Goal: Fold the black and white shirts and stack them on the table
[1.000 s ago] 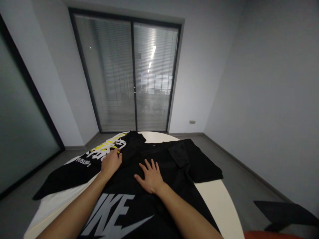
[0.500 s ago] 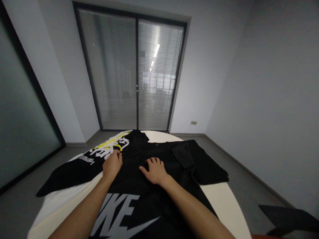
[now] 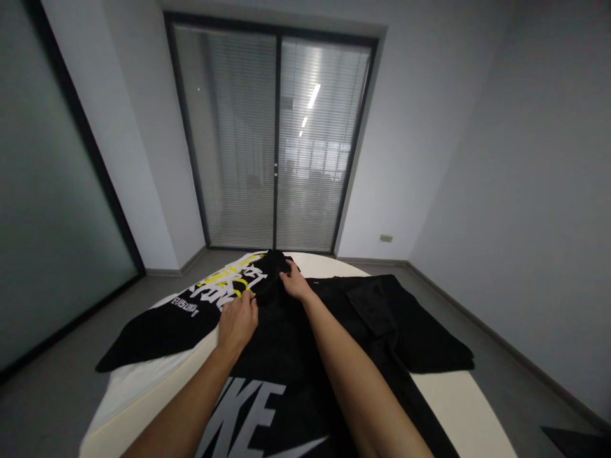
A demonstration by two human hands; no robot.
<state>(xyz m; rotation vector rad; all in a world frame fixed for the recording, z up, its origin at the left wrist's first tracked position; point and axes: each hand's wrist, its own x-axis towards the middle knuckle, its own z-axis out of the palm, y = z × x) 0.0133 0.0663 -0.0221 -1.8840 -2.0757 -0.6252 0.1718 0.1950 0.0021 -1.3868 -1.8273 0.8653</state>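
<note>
A black T-shirt (image 3: 281,356) with a large grey NIKE print lies spread on a cream table. My left hand (image 3: 240,321) is closed, its fingertips pinching the black cloth at the shirt's left side. Farther off, my right hand (image 3: 294,280) holds the cloth near the shoulder between thumb and fingers, left of the collar. Just beyond my left hand lies a black garment (image 3: 157,340) with white and yellow lettering, partly overlapped by the T-shirt. Both forearms cross over the T-shirt and cover parts of it.
The table (image 3: 468,407) has a rounded edge. White cloth (image 3: 133,388) shows under the lettered garment at the left. Beyond the table stand a glass partition with blinds (image 3: 233,140) and a grey wall (image 3: 534,165). A dark object (image 3: 577,440) sits at the lower right.
My right hand has moved from lying flat on the shirt's middle to the far left shoulder, where it takes hold of cloth. My left hand stays at the left side. The view has shifted slightly.
</note>
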